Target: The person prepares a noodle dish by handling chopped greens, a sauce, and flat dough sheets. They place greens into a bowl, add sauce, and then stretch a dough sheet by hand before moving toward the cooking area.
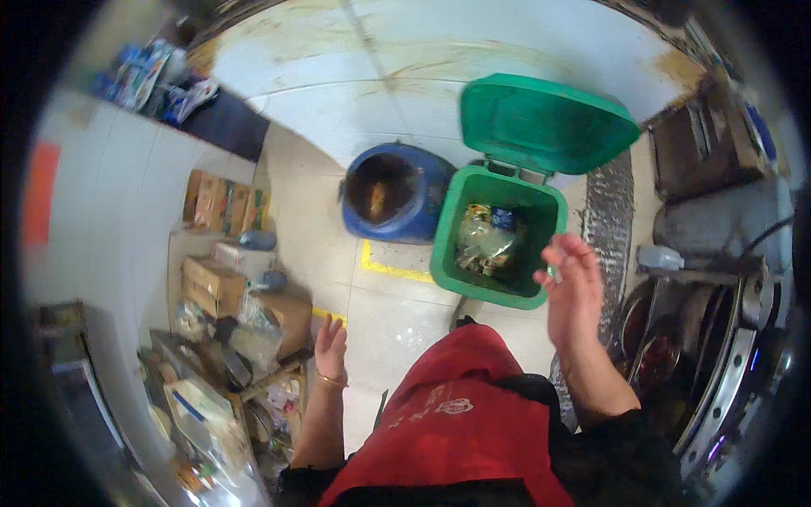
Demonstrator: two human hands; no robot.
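My right hand point(575, 295) is over the right front rim of a green plastic bin point(485, 296), its fingers curled. Between thumb and fingertips shows a small pale patch, too blurred to tell whether it is held. Hinged back against the wall side, the bin's green lid point(548, 127) stands up. Inside lies rubbish with a clear plastic bag point(486, 239). My left hand point(331, 348), with a bracelet at the wrist, hangs empty with fingers apart, nearest to a cardboard box point(285, 320) on the left.
A blue plastic barrel point(437, 193) adjoins the bin, its dark mouth uncovered. Several cardboard boxes point(214, 286) and a cluttered shelf line the left. On the right are a dark perforated mat point(609, 247) and a rack of pans point(662, 355). Yellow tape point(399, 271) marks the tiled floor.
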